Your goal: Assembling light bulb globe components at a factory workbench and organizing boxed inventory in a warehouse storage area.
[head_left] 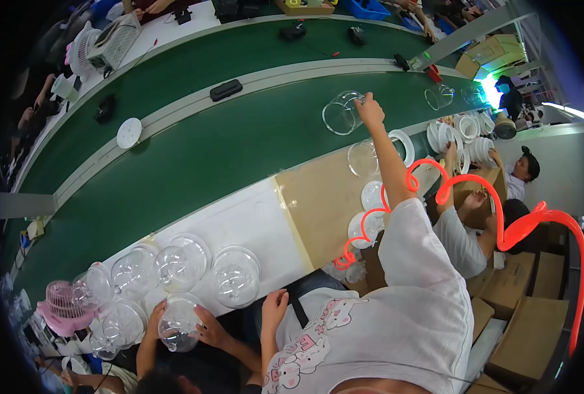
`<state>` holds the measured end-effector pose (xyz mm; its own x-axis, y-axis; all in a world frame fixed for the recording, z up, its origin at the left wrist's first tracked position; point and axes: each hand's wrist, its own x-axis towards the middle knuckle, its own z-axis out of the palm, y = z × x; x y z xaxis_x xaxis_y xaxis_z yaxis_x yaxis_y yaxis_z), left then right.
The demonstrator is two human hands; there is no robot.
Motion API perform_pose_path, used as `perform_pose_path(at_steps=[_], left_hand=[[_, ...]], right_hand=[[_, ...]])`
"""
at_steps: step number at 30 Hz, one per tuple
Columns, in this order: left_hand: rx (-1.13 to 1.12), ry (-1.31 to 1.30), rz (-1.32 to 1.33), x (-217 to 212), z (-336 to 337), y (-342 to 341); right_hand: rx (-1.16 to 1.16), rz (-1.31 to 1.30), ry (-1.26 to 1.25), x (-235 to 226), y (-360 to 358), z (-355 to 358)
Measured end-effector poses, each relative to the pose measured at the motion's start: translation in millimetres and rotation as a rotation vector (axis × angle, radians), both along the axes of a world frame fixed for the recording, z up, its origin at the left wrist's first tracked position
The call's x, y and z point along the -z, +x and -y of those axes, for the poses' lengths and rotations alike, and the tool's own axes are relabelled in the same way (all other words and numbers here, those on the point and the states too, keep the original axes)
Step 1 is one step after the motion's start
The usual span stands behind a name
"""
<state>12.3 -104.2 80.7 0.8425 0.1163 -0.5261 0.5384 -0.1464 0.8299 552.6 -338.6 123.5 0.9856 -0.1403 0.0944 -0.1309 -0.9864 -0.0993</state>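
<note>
My right arm reaches out over the green conveyor belt (239, 141). My right hand (369, 111) is closed on the edge of a clear, round, open container (340, 118) that lies tilted on or just above the belt. Near my body, at the table's front edge, my left hand (276, 303) hangs with loosely bent fingers and nothing visible in it. Below my right forearm, another clear round container (362, 159) stands near a white ring (404, 148) on the brown-covered tabletop (325, 197). Clear discs or lids (365, 226) lie beside my upper arm.
Several clear domed covers (236, 276) stand at the left, where a co-worker's hands (210, 328) hold one cover. A pink basket-like object (67, 308) is beyond them. A red coiled cord (463, 178) crosses the right side. Cardboard boxes (528, 335) and people are at the right.
</note>
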Motion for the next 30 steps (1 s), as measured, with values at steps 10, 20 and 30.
perform_pose_path(at_steps=[10, 20, 30], left_hand=[[-0.012, -0.040, 0.073, 10, -4, 14], [0.084, -0.017, 0.353, -13, 0, 31], [0.103, -0.100, 0.779, -125, 41, 39]], right_hand=[[-0.351, 0.099, 0.326, -64, -110, -37], [-0.328, 0.052, 0.357, -8, -194, -27], [-0.688, -0.311, 0.138, -20, -312, -79]])
